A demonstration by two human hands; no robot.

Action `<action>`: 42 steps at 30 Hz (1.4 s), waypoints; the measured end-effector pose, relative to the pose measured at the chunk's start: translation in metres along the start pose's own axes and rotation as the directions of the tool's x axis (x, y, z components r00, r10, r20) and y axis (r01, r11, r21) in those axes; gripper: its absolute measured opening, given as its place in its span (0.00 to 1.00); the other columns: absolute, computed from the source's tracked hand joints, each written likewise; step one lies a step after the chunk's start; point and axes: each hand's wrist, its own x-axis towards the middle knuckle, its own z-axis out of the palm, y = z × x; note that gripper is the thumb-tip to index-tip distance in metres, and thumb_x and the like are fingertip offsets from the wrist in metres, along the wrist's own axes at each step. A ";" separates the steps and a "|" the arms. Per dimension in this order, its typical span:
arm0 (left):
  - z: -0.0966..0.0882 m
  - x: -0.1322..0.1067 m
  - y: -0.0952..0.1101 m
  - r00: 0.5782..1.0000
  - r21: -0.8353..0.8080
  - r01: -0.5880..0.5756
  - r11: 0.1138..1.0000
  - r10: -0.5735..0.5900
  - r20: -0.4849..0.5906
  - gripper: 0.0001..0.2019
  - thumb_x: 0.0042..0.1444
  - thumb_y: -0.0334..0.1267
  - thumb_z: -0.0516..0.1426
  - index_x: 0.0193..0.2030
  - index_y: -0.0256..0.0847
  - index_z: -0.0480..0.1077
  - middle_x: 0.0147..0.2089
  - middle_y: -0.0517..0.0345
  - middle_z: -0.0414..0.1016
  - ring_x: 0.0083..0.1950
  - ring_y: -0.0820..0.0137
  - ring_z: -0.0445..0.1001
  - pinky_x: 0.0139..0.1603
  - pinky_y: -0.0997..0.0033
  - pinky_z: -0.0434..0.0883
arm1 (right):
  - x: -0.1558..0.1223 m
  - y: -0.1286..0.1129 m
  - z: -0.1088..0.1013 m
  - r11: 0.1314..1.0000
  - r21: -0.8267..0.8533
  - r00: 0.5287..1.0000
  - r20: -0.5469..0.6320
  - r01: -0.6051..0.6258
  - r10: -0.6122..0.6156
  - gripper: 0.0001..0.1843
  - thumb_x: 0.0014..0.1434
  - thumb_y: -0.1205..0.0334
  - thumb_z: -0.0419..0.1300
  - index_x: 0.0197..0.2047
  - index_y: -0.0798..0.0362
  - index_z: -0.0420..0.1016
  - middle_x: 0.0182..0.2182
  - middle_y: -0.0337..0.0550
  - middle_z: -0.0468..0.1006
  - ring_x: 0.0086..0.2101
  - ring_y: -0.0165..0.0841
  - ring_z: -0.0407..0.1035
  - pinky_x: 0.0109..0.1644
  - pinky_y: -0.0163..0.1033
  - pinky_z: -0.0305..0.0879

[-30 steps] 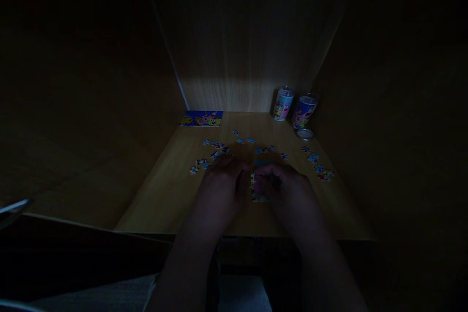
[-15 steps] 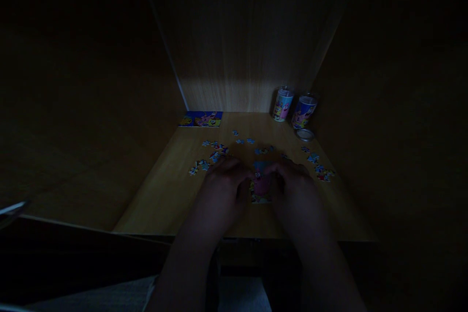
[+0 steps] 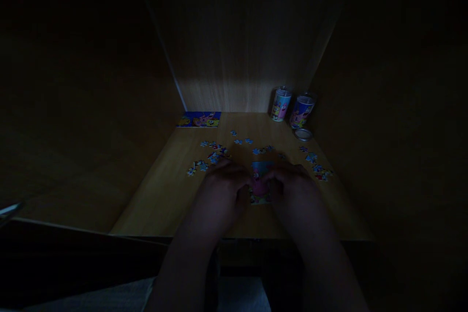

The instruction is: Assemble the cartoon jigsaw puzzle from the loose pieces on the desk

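The left hand (image 3: pixel 224 187) and right hand (image 3: pixel 294 187) seemed to press the puzzle (image 3: pixel 259 187) together (I couldn't tell their grip); the next push needed care.

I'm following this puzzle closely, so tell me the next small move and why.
Probably gently press the joined section together from both sides: the left hand is at its left edge and the right hand at its right, with loose pieces lying around. It is too dark to tell whether its seams are tight.
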 end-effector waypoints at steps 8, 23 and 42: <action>0.001 0.001 0.001 1.000 -0.007 0.006 1.000 -0.006 0.008 0.17 0.60 0.17 0.57 0.37 0.44 0.80 0.39 0.60 0.81 0.45 0.62 0.77 0.51 0.56 0.72 | 0.000 -0.004 -0.007 1.000 -0.014 0.999 0.051 -0.015 0.016 0.22 0.61 0.87 0.62 0.33 0.48 0.84 0.39 0.37 0.86 0.42 0.42 0.75 0.50 0.46 0.66; -0.024 -0.008 -0.006 0.834 0.133 0.342 0.930 -0.235 -0.499 0.14 0.66 0.29 0.57 0.54 0.44 0.79 0.56 0.50 0.79 0.59 0.54 0.78 0.64 0.48 0.76 | -0.005 -0.006 -0.019 0.999 -0.028 0.998 -0.051 -0.042 0.040 0.14 0.68 0.72 0.57 0.42 0.51 0.84 0.41 0.44 0.84 0.42 0.43 0.78 0.49 0.47 0.69; -0.036 -0.018 -0.037 0.907 0.306 0.375 0.875 -0.277 -0.318 0.16 0.62 0.32 0.59 0.55 0.46 0.80 0.59 0.46 0.81 0.60 0.48 0.78 0.63 0.42 0.77 | -0.004 0.024 -0.023 0.911 -0.185 0.913 -0.257 -0.369 0.318 0.14 0.72 0.61 0.57 0.49 0.52 0.84 0.41 0.51 0.87 0.35 0.47 0.80 0.37 0.45 0.63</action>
